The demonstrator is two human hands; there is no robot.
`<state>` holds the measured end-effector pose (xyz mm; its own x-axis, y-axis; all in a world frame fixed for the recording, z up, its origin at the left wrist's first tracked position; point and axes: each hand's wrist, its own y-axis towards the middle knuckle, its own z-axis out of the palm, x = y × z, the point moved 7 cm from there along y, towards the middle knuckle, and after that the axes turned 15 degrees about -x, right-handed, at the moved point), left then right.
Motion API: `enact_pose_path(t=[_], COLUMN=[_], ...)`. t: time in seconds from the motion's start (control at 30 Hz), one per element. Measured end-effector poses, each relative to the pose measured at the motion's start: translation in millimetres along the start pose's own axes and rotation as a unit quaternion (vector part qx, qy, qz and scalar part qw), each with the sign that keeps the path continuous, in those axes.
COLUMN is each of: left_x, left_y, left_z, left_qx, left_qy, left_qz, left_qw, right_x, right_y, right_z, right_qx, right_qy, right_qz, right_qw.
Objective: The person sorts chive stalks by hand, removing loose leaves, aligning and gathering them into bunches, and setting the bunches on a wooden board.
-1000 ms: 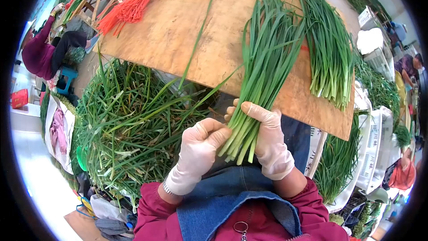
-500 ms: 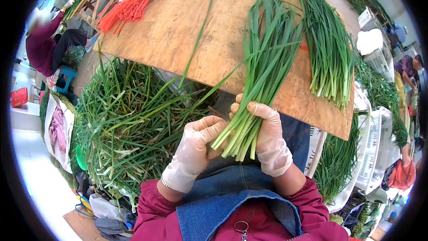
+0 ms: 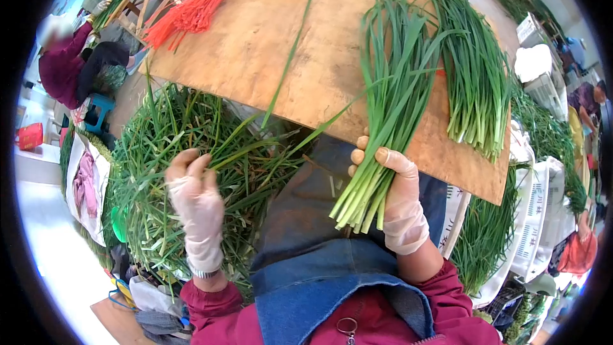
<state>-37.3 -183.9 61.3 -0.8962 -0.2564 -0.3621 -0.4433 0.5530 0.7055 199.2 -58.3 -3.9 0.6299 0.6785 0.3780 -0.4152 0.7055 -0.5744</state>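
Having come away from the pale stalk ends (image 3: 361, 201), the left hand (image 3: 198, 207) hangs half-open at eight o'clock over the tangled leaf heap (image 3: 172, 128); whether it holds anything, I cannot tell. The thin-gloved right hand (image 3: 403, 195), closed, alone grips the smooth, strappy garlic-chive bunch (image 3: 396, 99), splayed toward twelve o'clock over rough-grained plywood (image 3: 236, 57).

Strips (image 3: 198, 14) on the tabletop's (image 3: 255, 57) far left, laid bunch (image 3: 474, 76) right, held bunch (image 3: 394, 105) between that and the leaf heap (image 3: 153, 185).
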Motion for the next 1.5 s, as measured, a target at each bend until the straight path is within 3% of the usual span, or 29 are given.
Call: enact_pose_path(t=[0.07,0.17,0.2,0.27,0.33,0.37,0.47,0.53,0.6,0.67,0.77,0.87,0.9,0.97,1.0,1.07,1.13,1.17,1.27,1.37,1.5], left_x=[-16.0,-44.3,-54.0,-63.7,-66.7,-62.3,-51.5,-23.1,28.8,102.8,98.6,40.7,24.3,-20.4,-41.5,-59.3,-90.5,-97.3,-101.8,-94.9,-99.6], left_y=[-4.3,3.1,7.2,-2.1,-9.8,-14.4,-11.5,5.5,16.9,8.5,5.7,-0.3,-2.9,-10.9,-18.9,-33.1,-27.4,-26.1,-35.8,-52.9,-51.5], left_z=[23.3,56.5,70.8,101.7,124.9,129.3,101.7,44.9,-13.9,-53.8,-68.2,-34.4,-12.2,35.7,54.0,85.8,88.3,92.5,100.3,110.9,114.9], left_qx=[0.039,0.018,0.052,0.129,0.242,0.193,0.000,-0.092,-0.136,-0.049,-0.002,0.000,0.099,0.274,0.348,0.402,0.435,0.383,0.367,0.429,0.390], left_qy=[-0.071,0.013,-0.023,0.035,0.025,0.003,-0.019,0.069,0.010,0.315,0.505,0.174,0.041,-0.188,-0.277,-0.276,-0.370,-0.414,-0.427,-0.431,-0.500], left_qz=[-0.041,0.005,0.006,0.021,-0.046,-0.053,0.116,0.122,-0.103,-0.220,-0.078,-0.013,-0.124,-0.305,-0.373,-0.322,-0.360,-0.350,-0.392,-0.472,-0.497], left_qw=[0.996,1.000,0.998,0.991,0.969,0.980,0.993,0.986,0.985,0.922,0.860,0.985,0.987,0.892,0.814,0.812,0.738,0.748,0.727,0.638,0.592], right_x=[-0.3,1.9,3.4,5.4,5.4,5.9,7.7,12.5,17.8,18.7,8.5,-17.2,-27.5,-42.9,-46.8,-48.4,-44.2,-48.6,-70.9,-83.6,-69.1], right_y=[-1.7,-2.6,-3.5,-5.3,-6.4,-8.3,-18.6,-24.1,-28.8,-29.2,-23.6,-13.8,-11.5,-8.5,-9.0,-13.6,-24.9,-26.2,-27.4,-13.9,-17.4], right_z=[0.0,-1.5,-2.2,-2.0,-1.5,1.5,17.4,23.3,29.8,31.2,26.3,14.3,11.2,5.2,3.3,7.0,13.2,8.3,0.4,-22.0,-20.9], right_qx=[0.003,-0.001,-0.003,-0.011,-0.015,-0.020,-0.028,-0.027,-0.013,-0.022,-0.035,-0.080,-0.092,-0.107,-0.110,-0.095,-0.096,-0.103,-0.088,-0.056,-0.062], right_qy=[0.002,-0.004,-0.007,-0.017,-0.026,-0.044,-0.060,-0.104,-0.124,-0.148,-0.158,-0.146,-0.145,-0.157,-0.167,-0.168,-0.208,-0.203,-0.179,-0.197,-0.217], right_qz=[0.017,-0.005,-0.012,-0.021,-0.016,-0.013,-0.019,-0.048,-0.070,-0.075,-0.036,-0.017,-0.004,-0.026,-0.046,-0.076,-0.108,-0.136,-0.044,0.010,-0.010], right_qw=[1.000,1.000,1.000,1.000,0.999,0.999,0.998,0.993,0.990,0.986,0.986,0.986,0.985,0.981,0.979,0.978,0.967,0.964,0.979,0.979,0.974])
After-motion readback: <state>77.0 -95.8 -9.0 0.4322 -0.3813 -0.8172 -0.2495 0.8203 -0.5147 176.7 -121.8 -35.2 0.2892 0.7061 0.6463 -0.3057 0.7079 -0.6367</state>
